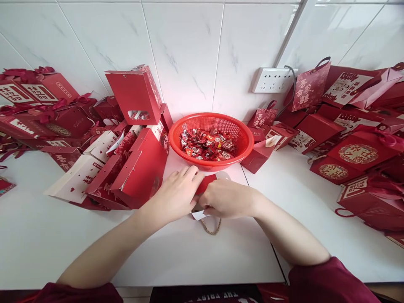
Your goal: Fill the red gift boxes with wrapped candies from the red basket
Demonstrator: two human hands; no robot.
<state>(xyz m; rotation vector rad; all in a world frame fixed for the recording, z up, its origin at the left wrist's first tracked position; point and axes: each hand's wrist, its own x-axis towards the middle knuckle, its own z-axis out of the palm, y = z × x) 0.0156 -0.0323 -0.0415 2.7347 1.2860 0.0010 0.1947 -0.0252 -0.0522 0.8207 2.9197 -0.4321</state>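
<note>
Both hands meet at a small red box (208,182) in front of the red basket. My left hand (179,190) has its fingers bent over the box's left side. On the right side, my right hand (225,198) is curled with its knuckles at the box; its fingertips are hidden. A white flap (200,215) and a twisted rope handle (212,229) stick out below the hands, toward the table's front edge. Behind the box, the red plastic basket (176,145) holds many small wrapped candies (208,145).
Upright open red and white boxes (139,168) stand left of the basket, with ribboned boxes (38,90) beyond. Stacked red gift boxes (356,151) fill the right side. A white power strip (273,80) is on the tiled wall.
</note>
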